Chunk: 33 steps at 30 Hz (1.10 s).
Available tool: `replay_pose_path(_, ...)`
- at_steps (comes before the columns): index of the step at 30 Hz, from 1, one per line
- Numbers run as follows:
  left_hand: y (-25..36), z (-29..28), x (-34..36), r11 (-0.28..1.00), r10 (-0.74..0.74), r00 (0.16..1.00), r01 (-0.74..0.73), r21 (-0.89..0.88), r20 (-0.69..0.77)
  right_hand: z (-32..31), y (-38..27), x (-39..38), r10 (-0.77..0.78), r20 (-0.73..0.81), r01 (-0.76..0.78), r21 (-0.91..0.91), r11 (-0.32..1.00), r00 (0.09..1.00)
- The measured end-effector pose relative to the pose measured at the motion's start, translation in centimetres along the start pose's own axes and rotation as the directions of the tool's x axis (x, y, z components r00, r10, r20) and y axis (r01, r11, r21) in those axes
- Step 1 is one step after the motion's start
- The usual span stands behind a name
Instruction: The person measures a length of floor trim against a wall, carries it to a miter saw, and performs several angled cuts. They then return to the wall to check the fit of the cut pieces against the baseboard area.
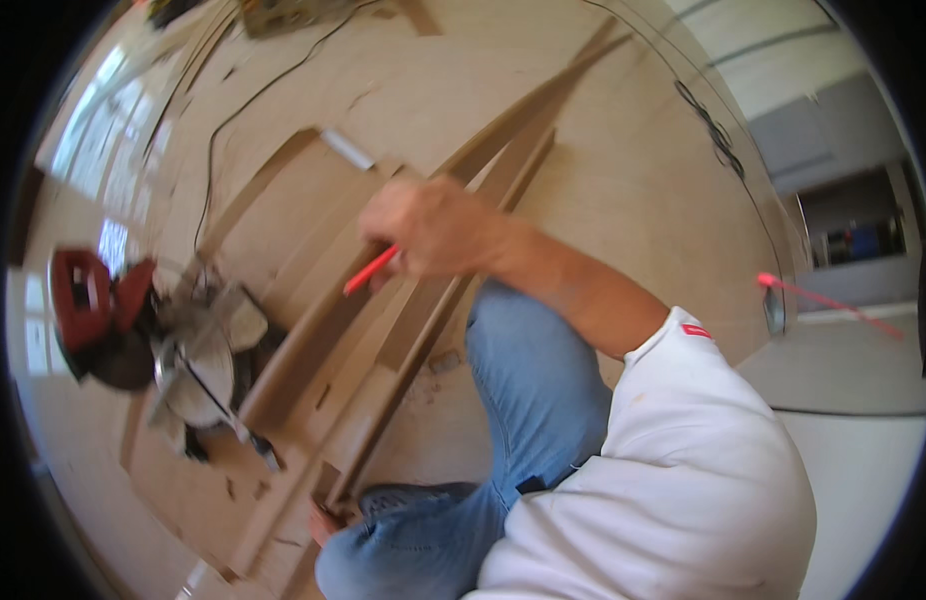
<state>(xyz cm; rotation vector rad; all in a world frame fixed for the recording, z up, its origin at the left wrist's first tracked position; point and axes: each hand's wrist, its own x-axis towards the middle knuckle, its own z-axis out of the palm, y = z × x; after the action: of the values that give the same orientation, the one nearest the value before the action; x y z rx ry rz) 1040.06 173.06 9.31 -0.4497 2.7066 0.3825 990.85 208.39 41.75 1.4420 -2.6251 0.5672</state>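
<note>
The right hand is clenched around a slim, straight red stick, above long, smooth brown strips. The left hand, at one strip's near end, is partly behind a denim knee; its grip can't be told. A red-and-silver saw stands left.

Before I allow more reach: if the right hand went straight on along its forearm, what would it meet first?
Probably the long, flat brown board lying just beyond the right hand; depth is unclear, so the hand may pass above it.
</note>
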Motion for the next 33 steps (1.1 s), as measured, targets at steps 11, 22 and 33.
replay_pose_path(11, 4.2, -12.9, -9.4, 0.965, -0.17, 0.929, 0.224, -0.134, 0.329, -1.9, 0.3, 0.0, 0.138, 0.41, -0.251, 0.236, 0.939, 0.902)
replay_pose_path(22, 15.1, -36.5, -9.1, 0.984, -0.109, 0.721, 0.175, -0.027, 0.685, -25.5, -4.5, -1.2, 0.103, 0.803, -0.426, 0.198, 0.883, 0.587)
replay_pose_path(33, 31.6, -58.2, -17.4, 0.865, 0.003, 0.51, 0.43, -0.258, 0.86, -49.1, -8.9, -10.9, 0.534, 0.573, -0.66, 0.017, 0.751, 0.622)
